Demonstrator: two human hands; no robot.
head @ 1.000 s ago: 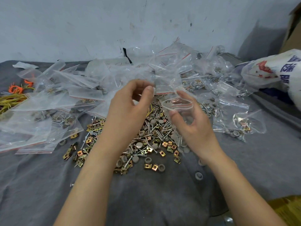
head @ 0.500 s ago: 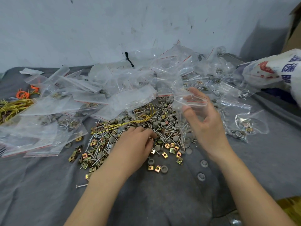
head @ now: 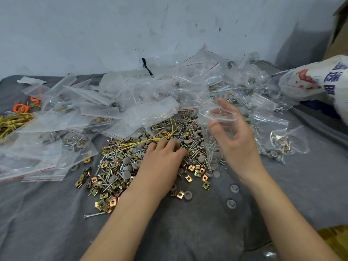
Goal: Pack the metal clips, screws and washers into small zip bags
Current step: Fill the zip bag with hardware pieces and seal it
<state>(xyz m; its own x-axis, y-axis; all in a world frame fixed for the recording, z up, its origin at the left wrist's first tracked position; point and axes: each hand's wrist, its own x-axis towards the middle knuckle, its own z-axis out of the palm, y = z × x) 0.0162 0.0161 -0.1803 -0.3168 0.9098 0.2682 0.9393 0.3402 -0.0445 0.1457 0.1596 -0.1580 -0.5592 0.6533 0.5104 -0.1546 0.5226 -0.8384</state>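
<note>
Your left hand (head: pixel 163 162) lies palm down on the loose hardware, knuckles up, fingers bent with the tips sunk among the pieces; whether they pinch anything cannot be told. Under and around it are brass-coloured metal clips (head: pixel 105 201), thickest on its outer side toward your forearm. Screws (head: pixel 194 147) lie just off the thumb, and grey round washers (head: pixel 188 195) are mixed through and scattered on the near side. A yellow wire (head: pixel 150 143) loops across the pile just beyond the fingertips. Your right hand (head: pixel 235 142) is raised beside the left, apart from it. Its thumb and fingers pinch a clear zip bag (head: pixel 218 117) by its red-lined mouth, above the screws. Outward of the right hand lie filled bags (head: pixel 278 146). Beyond both hands a heap of bags (head: pixel 143 108) reaches the wall. All rests on a grey cloth (head: pixel 188 232). Far to the right there is a printed sack (head: pixel 320 81), and far to the left orange ties (head: pixel 20 108).
</note>
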